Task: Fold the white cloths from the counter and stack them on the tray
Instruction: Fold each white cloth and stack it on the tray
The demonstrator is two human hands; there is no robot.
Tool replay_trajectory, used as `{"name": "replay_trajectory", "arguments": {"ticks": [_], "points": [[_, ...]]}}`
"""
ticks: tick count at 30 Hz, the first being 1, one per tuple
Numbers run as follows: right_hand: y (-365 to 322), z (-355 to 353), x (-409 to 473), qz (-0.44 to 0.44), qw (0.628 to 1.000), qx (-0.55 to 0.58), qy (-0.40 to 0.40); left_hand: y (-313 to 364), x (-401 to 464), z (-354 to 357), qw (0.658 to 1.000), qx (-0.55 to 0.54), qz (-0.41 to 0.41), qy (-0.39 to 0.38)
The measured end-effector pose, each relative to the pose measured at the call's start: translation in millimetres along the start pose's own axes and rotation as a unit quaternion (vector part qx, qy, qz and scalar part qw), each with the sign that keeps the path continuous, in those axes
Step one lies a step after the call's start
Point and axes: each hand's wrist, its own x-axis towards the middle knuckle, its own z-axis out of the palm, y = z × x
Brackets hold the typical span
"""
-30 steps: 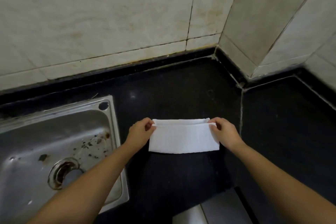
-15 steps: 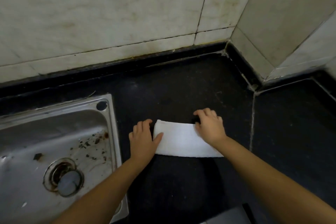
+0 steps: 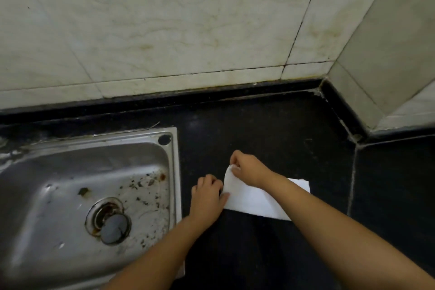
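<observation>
A folded white cloth (image 3: pixel 254 198) lies as a long strip on the black counter (image 3: pixel 270 139), just right of the sink. My right hand (image 3: pixel 249 169) has crossed to the strip's far left corner and pinches it between thumb and fingers. My left hand (image 3: pixel 207 198) lies at the near left corner with its thumb on the cloth's edge and its fingers curled at the edge. My right forearm covers the strip's middle. No tray is in view.
A steel sink (image 3: pixel 175 183) with a drain plug (image 3: pixel 115 231) and dark stains fills the left. Marble wall tiles (image 3: pixel 164 30) rise behind the counter, and a tiled corner (image 3: pixel 376 66) juts in at the right. A seam (image 3: pixel 352 183) runs through the counter right of the cloth.
My right hand moved from the strip's right end across to its far left corner and pinched it. My left hand shifted from pressing flat to holding the near left corner. The view has moved.
</observation>
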Motion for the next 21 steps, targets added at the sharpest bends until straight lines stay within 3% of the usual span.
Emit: {"name": "replay_trajectory", "arguments": {"ticks": [3, 8, 11, 14, 16, 21], "points": [[9, -40, -20, -0.022, 0.995, 0.063, 0.079, 21, 16, -40, 0.987, -0.152, 0.024, -0.034], [21, -117, -64, -0.082, 0.945, 0.172, 0.264, 84, 31, -114, 0.966, -0.205, 0.117, 0.109], [27, -136, -96, -0.126, 0.909, 0.235, 0.32, 115, 14, -136, 0.937, -0.245, 0.179, 0.171], [41, -120, -121, -0.145, 0.91, 0.241, 0.303, 114, -7, -120, 0.926, -0.228, 0.235, 0.188], [57, -91, -132, -0.143, 0.929, 0.206, 0.272, 97, -22, -90, 0.939, -0.183, 0.237, 0.168], [102, 10, -163, -0.068, 0.982, 0.145, 0.103, 47, -69, 1, 0.981, -0.082, 0.171, -0.027]]}}
